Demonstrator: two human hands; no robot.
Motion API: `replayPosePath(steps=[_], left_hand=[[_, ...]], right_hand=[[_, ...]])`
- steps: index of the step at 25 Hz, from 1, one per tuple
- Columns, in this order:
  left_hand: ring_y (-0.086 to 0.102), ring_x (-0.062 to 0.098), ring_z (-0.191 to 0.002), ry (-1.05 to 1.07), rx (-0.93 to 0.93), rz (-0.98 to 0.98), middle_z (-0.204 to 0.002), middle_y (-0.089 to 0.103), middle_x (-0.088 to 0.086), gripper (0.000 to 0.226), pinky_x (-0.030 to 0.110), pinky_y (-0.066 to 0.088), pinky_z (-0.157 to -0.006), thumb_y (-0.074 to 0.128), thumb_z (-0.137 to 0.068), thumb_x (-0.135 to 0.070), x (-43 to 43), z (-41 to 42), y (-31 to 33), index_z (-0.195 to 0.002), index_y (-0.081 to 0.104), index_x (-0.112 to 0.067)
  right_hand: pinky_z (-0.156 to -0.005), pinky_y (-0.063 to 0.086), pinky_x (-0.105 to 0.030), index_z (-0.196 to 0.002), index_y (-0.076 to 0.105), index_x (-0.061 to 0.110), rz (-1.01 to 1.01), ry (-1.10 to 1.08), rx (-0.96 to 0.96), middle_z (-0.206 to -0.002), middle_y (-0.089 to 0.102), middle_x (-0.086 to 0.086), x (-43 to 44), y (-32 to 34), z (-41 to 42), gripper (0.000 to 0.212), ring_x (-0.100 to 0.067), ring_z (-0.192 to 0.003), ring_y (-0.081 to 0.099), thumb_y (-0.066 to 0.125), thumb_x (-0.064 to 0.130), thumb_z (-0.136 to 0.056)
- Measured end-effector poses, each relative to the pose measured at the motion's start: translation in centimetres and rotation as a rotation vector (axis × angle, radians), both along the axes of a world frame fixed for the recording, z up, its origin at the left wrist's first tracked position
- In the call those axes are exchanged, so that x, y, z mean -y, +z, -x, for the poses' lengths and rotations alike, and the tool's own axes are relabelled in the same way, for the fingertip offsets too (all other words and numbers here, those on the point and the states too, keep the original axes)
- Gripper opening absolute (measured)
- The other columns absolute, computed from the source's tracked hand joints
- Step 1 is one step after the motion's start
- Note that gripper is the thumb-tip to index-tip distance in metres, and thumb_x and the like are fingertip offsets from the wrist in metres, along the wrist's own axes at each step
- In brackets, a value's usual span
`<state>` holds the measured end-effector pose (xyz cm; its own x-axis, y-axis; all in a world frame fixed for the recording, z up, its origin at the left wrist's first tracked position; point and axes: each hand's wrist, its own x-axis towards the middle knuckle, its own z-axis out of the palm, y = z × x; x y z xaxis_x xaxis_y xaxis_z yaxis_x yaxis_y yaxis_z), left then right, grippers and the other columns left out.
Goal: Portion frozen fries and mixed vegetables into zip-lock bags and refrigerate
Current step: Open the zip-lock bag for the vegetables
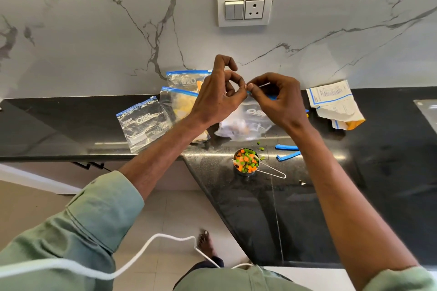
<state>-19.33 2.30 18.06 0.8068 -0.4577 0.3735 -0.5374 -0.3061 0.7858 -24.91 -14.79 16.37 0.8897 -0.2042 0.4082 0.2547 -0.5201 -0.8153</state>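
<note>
Black polished stone table, L-shaped. Grey-veined white marble wall behind it. Switch-and-socket plate on the wall: two rockers left, three-pin socket right. Steel sink corner far right. White cable loops across the foreground. Beige tiled floor below.

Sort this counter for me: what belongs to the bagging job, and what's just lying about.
Job: held bag, pinched by left hand and right hand; vegetable cup; front fries bag; rear fries bag; empty bag.
Lying about: torn packet; blue strips; stray peas; wall socket.
</note>
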Motion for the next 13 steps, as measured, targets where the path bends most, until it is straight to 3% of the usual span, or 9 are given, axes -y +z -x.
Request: replayPosePath(steps=[4,8,13], left_hand=[[0.054,0.01,-0.047,-0.041,0.047,-0.067,-0.09,0.071,0.004,0.045,0.014,0.041,-0.052,0.073,-0.089,-0.01,-0.3,0.4,0.4,-0.11,0.034,-0.017],[0.052,0.012,-0.045,-0.1,0.09,-0.088,-0.09,0.071,0.0,0.044,0.016,0.04,-0.049,0.073,-0.089,-0.012,-0.3,0.8,1.1,-0.11,0.035,-0.016],[0.052,0.013,-0.044,-0.098,0.014,-0.069,-0.089,0.072,-0.001,0.044,0.02,0.041,-0.048,0.074,-0.087,-0.011,-0.6,1.4,1.6,-0.11,0.036,-0.017]], right_hand=[[-0.071,0.062,-0.029,-0.097,0.077,0.007,-0.014,0.129,-0.069,-0.088,0.077,0.0,0.7,0.4,0.3,0.01,-0.012,-0.078,0.077,0.076,0.016,-0.093],[-0.064,0.054,-0.016,-0.094,0.075,0.004,0.066,0.162,0.003,-0.08,0.074,0.002,0.8,0.7,0.8,0.015,-0.005,-0.072,0.074,0.066,0.014,-0.101],[-0.071,0.06,-0.025,-0.096,0.077,0.003,0.098,0.206,0.038,-0.086,0.076,-0.004,1.4,0.6,1.4,0.008,-0.013,-0.077,0.075,0.074,0.011,-0.095]])
